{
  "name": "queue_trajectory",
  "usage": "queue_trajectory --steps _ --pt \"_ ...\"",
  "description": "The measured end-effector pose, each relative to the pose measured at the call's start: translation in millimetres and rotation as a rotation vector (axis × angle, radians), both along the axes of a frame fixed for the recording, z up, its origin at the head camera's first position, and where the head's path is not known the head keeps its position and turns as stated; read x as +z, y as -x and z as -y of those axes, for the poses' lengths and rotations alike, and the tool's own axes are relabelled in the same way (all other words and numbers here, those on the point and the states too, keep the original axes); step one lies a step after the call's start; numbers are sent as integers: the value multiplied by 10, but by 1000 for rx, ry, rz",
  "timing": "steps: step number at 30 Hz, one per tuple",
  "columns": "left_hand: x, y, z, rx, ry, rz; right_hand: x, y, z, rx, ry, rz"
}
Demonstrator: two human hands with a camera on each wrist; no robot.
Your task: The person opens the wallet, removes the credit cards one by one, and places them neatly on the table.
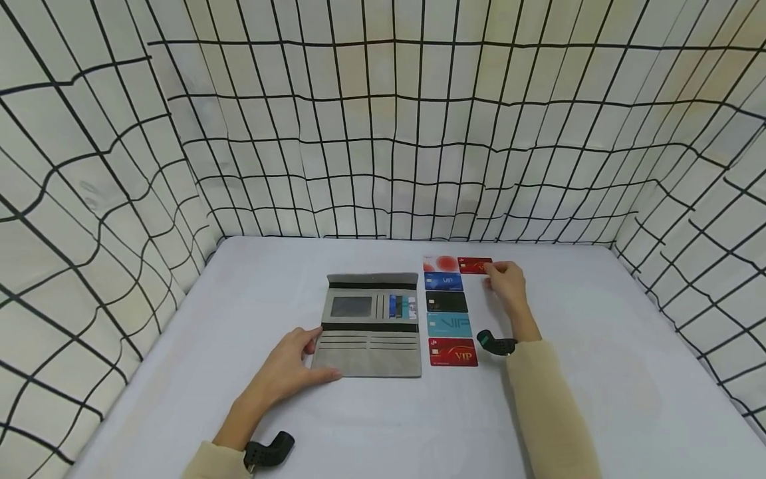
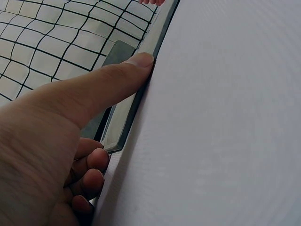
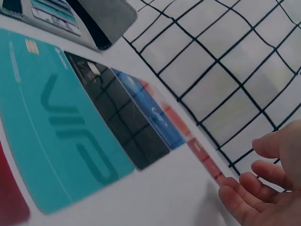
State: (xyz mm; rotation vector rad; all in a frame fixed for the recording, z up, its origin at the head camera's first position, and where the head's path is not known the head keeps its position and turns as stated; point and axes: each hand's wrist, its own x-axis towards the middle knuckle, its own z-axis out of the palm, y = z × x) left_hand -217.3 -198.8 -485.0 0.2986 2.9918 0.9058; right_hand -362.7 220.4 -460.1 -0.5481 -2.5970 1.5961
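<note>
A grey wallet point(image 1: 366, 362) lies unfolded on the white table, with a clear window and several cards in its upper right slots. My left hand point(image 1: 293, 366) holds its lower left corner, thumb point(image 2: 136, 61) along the front edge and fingers by the left side. To the right of the wallet, my right hand point(image 1: 509, 285) touches the right end of a red card point(image 1: 473, 265) with its fingertips. In the right wrist view the thumb point(image 3: 268, 145) stands apart from the fingers, and the red card point(image 3: 207, 160) lies flat.
Beside the wallet runs a column of cards: a white-and-red card point(image 1: 443, 264), a blue card point(image 1: 443, 281), a black card point(image 1: 447, 302), a teal VIP card point(image 1: 449, 324) and a red VIP card point(image 1: 453, 352). White walls with a black grid point(image 1: 383, 120) surround the table point(image 1: 371, 432).
</note>
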Motion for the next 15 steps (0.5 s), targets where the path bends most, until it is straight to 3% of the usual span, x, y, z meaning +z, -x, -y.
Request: queue_trajectory --steps 11,15 --pt "8 -5 0 5 0 2 84 -69 274 48 29 -48" --pt "13 -5 -4 -1 -3 6 79 -114 406 83 -6 -82"
